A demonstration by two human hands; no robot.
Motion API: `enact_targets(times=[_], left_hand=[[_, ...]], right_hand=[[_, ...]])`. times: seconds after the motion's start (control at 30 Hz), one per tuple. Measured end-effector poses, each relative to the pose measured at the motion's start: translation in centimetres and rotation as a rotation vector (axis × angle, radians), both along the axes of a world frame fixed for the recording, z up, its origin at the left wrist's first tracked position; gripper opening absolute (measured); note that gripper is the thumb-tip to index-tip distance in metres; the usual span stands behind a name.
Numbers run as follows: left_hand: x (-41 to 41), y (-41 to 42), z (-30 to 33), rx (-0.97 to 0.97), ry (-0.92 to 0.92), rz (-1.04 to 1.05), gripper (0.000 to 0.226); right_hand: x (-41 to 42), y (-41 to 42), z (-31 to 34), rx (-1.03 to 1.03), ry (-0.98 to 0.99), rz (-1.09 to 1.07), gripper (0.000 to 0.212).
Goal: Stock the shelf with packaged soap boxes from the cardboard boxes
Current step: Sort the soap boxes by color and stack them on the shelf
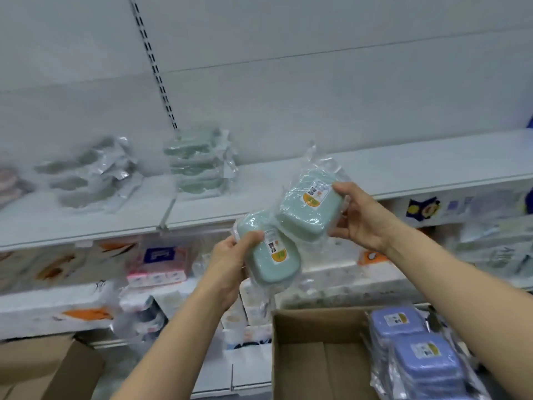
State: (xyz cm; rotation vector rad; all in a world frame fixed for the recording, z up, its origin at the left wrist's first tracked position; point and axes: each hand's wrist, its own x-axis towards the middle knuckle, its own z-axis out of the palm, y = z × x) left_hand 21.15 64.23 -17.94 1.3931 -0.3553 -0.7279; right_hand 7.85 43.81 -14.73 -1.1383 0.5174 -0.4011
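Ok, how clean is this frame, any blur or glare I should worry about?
Head view: the two green soap boxes in the left hand and right hand are fairly sharp; the stacks on the shelf behind are smeared by blur; plastic wrap glints mildly; wide-angle bending curves the shelf edge.

Two pale green, rounded plastic soap boxes (272, 259) (310, 207) in clear wrap carry white labels with orange and yellow-green marks. Blue-violet rounded plastic soap boxes (422, 356) lie in a brown cardboard box (302, 336); the flat metal shelf (403, 171) is white.
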Motion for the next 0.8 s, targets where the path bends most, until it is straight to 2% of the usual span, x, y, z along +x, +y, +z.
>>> enact_targets(times=[0.13, 0.3, 0.47, 0.6, 0.73, 0.8], left_hand=[[2.7, 1.3, 3.0, -0.038, -0.047, 0.058, 0.025], [7.5, 2.8, 6.6, -0.117, -0.064, 0.142, 0.025], [13.3, 4.4, 9.8, -0.190, -0.133, 0.207, 0.022], [18.6, 5.3, 11.7, -0.245, -0.116, 0.255, 0.042], [23.6, 5.7, 12.4, -0.294, -0.079, 0.291, 0.043], [25.8, 5.6, 12.4, -0.300, -0.072, 0.290, 0.048]], right_hand=[[3.1, 0.8, 3.3, 0.041, -0.109, -0.014, 0.028], [8.0, 1.6, 7.8, -0.010, -0.214, -0.013, 0.037], [15.8, 1.6, 11.6, 0.009, -0.243, -0.117, 0.026], [23.6, 1.2, 13.2, 0.006, -0.206, -0.176, 0.035], [30.8, 0.8, 13.7, 0.007, -0.158, -0.196, 0.052], [33.7, 0.5, 13.5, 0.006, -0.107, -0.220, 0.054]])
